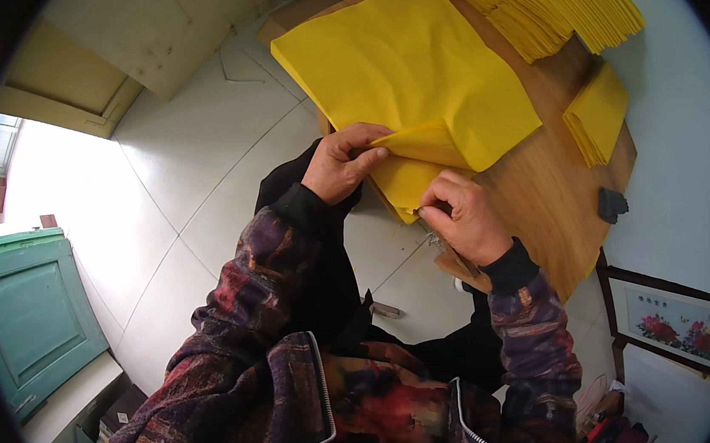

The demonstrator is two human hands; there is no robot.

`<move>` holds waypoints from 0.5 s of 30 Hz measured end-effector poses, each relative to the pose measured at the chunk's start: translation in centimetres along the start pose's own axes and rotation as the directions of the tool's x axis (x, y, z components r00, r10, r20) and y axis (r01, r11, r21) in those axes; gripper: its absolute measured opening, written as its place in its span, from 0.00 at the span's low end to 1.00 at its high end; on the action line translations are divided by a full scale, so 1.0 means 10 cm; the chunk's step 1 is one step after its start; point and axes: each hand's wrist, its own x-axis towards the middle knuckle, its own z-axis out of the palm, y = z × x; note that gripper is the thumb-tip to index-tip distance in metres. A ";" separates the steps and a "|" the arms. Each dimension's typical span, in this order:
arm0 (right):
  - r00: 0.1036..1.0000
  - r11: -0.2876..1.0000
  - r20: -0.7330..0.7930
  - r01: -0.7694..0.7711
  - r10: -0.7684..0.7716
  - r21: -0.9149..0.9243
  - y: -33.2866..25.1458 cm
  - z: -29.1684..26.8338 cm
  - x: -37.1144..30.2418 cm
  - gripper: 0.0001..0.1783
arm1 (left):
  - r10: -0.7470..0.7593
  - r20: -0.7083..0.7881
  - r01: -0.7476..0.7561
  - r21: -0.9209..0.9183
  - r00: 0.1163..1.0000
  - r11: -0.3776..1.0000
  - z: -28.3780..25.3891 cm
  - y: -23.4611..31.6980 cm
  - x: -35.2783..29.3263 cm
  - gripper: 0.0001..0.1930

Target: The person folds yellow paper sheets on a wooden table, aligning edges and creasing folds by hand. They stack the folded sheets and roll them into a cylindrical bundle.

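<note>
A large yellow fabric piece (404,64) lies over the near left part of the wooden table, with its near edge folded back and hanging past the table's edge. My left hand (341,165) is closed on the lifted fold, thumb on the near side and fingers above it. At the fabric's near corner, my right hand (465,218) is closed in a pinch, thumb against forefinger. A tiny dark spot shows by those fingertips, too small to name. The underside of the fold is partly hidden.
Stacks of yellow fabric (545,18) sit at the table's (538,179) far side, with a smaller folded pile (598,112) at its right. A dark grey lump (611,205) is by the right edge. A framed flower picture (677,322) stands right; a green cabinet door (34,319) is left.
</note>
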 end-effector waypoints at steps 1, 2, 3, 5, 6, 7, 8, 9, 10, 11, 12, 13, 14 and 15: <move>0.999 0.998 0.034 -0.040 0.039 0.051 0.00 -0.02 0.01 0.05 | 0.009 0.004 -0.009 0.022 1.000 1.000 0.00 0.00 0.00 0.10; 0.997 0.998 0.058 -0.048 0.046 0.045 0.00 -0.05 0.02 0.05 | 0.006 0.007 -0.006 0.020 1.000 1.000 0.00 0.01 0.00 0.10; 0.995 0.998 0.082 -0.055 0.051 0.041 0.01 -0.08 0.04 0.04 | 0.004 0.009 -0.004 0.018 1.000 1.000 -0.01 0.01 0.00 0.10; 0.993 0.998 0.111 -0.052 0.047 0.043 0.01 -0.11 0.06 0.04 | 0.002 0.011 -0.002 0.004 1.000 1.000 -0.01 0.01 0.00 0.10; 0.992 0.998 0.118 -0.044 0.037 0.050 0.02 -0.12 0.06 0.04 | 0.003 0.010 -0.003 -0.008 1.000 1.000 0.00 0.01 0.00 0.10; 0.992 0.998 0.124 -0.033 0.026 0.056 0.02 -0.13 0.06 0.03 | 0.007 0.009 -0.007 -0.021 1.000 1.000 0.00 0.01 0.00 0.10; 0.993 0.998 0.118 -0.028 0.021 0.058 0.02 -0.13 0.07 0.04 | 0.008 0.007 -0.008 -0.029 1.000 1.000 0.00 0.00 0.00 0.10; 0.994 0.998 0.112 -0.022 0.015 0.060 0.03 -0.13 0.07 0.04 | 0.012 0.005 -0.012 -0.036 1.000 0.999 0.00 0.00 0.00 0.10; 0.995 0.998 0.104 -0.012 0.005 0.062 0.02 -0.12 0.07 0.04 | 0.016 0.004 -0.016 -0.044 1.000 0.999 0.01 0.00 0.00 0.10; 0.995 0.998 0.102 -0.023 0.017 0.058 0.02 -0.12 0.06 0.04 | 0.014 0.004 -0.013 -0.043 1.000 0.999 0.00 -0.01 0.00 0.10; 0.995 0.998 0.098 -0.031 0.026 0.054 0.00 -0.12 0.06 0.04 | 0.012 0.005 -0.012 -0.041 1.000 0.999 0.00 -0.01 0.00 0.10; 0.995 0.998 0.093 -0.039 0.034 0.050 -0.01 -0.13 0.06 0.04 | 0.014 0.006 -0.014 -0.042 1.000 0.999 0.00 -0.02 0.01 0.10; 0.996 0.998 0.086 -0.040 0.036 0.044 -0.03 -0.13 0.07 0.04 | 0.011 0.006 -0.011 -0.035 1.000 0.999 0.00 -0.02 0.01 0.10; 0.996 0.998 0.079 -0.042 0.039 0.040 -0.06 -0.14 0.07 0.04 | 0.011 0.007 -0.011 -0.029 1.000 1.000 0.00 -0.03 0.01 0.10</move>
